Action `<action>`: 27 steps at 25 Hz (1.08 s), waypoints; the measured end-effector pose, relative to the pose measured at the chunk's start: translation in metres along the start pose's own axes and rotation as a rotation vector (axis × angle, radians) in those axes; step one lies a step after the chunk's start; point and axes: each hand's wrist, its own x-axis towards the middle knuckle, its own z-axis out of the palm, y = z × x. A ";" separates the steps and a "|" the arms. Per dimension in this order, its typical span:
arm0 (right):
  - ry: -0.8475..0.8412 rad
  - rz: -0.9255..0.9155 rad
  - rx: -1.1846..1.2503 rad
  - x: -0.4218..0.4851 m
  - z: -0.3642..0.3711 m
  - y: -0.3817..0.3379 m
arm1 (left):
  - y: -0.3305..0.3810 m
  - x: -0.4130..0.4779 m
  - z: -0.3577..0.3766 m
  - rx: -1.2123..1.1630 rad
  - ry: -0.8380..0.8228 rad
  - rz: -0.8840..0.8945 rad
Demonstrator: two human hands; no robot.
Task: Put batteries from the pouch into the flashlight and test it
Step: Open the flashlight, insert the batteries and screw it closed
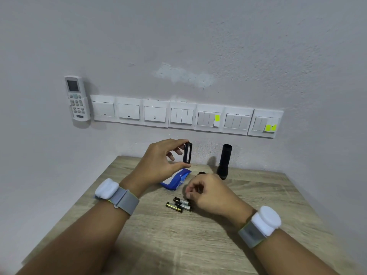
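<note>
Three batteries [179, 204] out on the table [198, 245] just left of the right grip [193, 192], fingers curled, hold unclear; left grip [185, 153] clamps the empty battery holder [187, 153]; loading, reassembly, testing remain.

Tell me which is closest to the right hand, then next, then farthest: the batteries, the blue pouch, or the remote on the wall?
1. Batteries, on the table just left of the right hand.
2. Blue pouch, on the table farther left.
3. Remote, up on the wall, far left.

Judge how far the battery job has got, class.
Done: batteries lie out of the blue pouch; the flashlight stands opened. In hand: left hand holds the empty battery holder; right hand reaches the batteries. Left: loading, closing, testing.
</note>
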 end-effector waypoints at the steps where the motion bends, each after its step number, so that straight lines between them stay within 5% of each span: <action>1: 0.006 0.000 0.004 0.000 0.000 0.001 | 0.001 0.000 0.000 -0.006 0.007 0.017; 27: -0.056 -0.077 -0.142 0.001 -0.007 0.013 | 0.011 -0.003 0.000 -0.037 0.005 0.031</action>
